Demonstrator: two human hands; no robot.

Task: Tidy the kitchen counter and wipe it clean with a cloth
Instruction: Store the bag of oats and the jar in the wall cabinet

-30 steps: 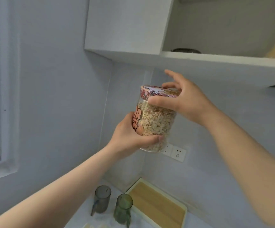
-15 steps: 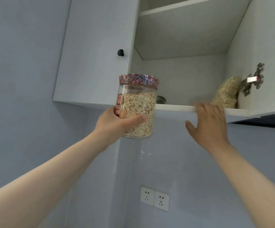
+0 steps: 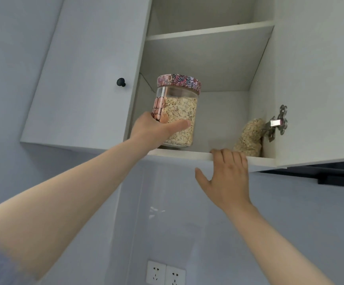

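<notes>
We count one glass jar (image 3: 184, 112) of oats with one patterned lid (image 3: 178, 81), two hands, two shelves and one bag of oats (image 3: 248, 137). The left hand (image 3: 152, 130) grips the jar low on its side, thumb across the glass. The jar stands upright at the left of the lower shelf (image 3: 187, 155), just inside the front edge; we cannot tell whether its base touches. The right hand (image 3: 226, 178) holds nothing, its fingers laid flat over the shelf's lip and its thumb spread wide.

The bag leans in the far right corner, beside a metal hinge (image 3: 278, 124). A closed door (image 3: 84, 79) with a black knob (image 3: 121, 82) is to the left. Two wall sockets (image 3: 166, 275) sit below.

Half a second ago the jar hung outside, in front of the shelf's lip.
</notes>
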